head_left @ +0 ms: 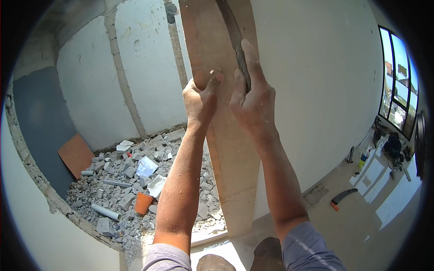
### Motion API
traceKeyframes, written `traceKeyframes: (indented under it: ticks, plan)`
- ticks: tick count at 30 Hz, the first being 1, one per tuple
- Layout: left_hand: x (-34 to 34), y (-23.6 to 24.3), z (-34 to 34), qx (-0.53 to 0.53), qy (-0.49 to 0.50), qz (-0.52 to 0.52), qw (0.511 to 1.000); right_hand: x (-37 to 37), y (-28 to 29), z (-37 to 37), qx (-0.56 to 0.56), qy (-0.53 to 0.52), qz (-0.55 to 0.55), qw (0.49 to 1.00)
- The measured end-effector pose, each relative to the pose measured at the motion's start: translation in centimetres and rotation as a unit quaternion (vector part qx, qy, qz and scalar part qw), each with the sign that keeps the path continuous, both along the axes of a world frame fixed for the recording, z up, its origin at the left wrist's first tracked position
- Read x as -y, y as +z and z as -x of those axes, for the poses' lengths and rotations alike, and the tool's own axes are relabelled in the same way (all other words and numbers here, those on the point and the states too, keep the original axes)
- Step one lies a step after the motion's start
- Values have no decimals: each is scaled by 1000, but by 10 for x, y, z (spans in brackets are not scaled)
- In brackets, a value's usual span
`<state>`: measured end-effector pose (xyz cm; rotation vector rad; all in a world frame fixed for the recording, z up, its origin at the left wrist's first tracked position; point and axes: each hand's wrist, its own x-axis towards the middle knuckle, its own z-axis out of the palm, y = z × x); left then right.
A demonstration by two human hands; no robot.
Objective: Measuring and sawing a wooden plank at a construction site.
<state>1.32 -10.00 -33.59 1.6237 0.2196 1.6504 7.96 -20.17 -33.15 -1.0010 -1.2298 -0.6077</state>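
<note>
A long brown wooden board (237, 180) stands upright in front of me, along the edge of a wall opening. My left hand (201, 99) grips its left edge, thumb on the face and fingers passing behind. A small pale fleck lies beside that thumb. My right hand (255, 101) is closed around the grip of a dark saw with a curved blade (232, 29), one finger stretched along it. The saw lies against the board's upper face, pointing up and slightly left. Its grip is mostly hidden in my hand.
Grey rubble (122, 180) covers the ground beyond the opening, with an orange pot (143, 203) and a pale pipe (106, 212). On the right floor lie another curved saw (346, 197) with an orange handle, a hammer-like tool (350, 154) and a bottle (363, 159) near the window (398, 86).
</note>
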Motion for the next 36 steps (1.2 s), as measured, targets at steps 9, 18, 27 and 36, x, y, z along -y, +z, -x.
traceKeyframes:
  ticks: [9, 18, 27, 36]
  plan:
    - [-11, 0, -1, 12, -19, 19, 1000, -21, 3, 2, 54, -17, -76, 996]
    - [-9, -4, -9, 10, 11, 4, 1000, 0, 74, 20, -33, -42, 86, 995]
    - [-8, -7, -1, 17, 32, 1, 999, -7, -61, 6, 58, -17, -92, 994]
    - [-13, -5, -8, -5, 43, 27, 999, -28, -85, -11, 74, -52, -127, 988]
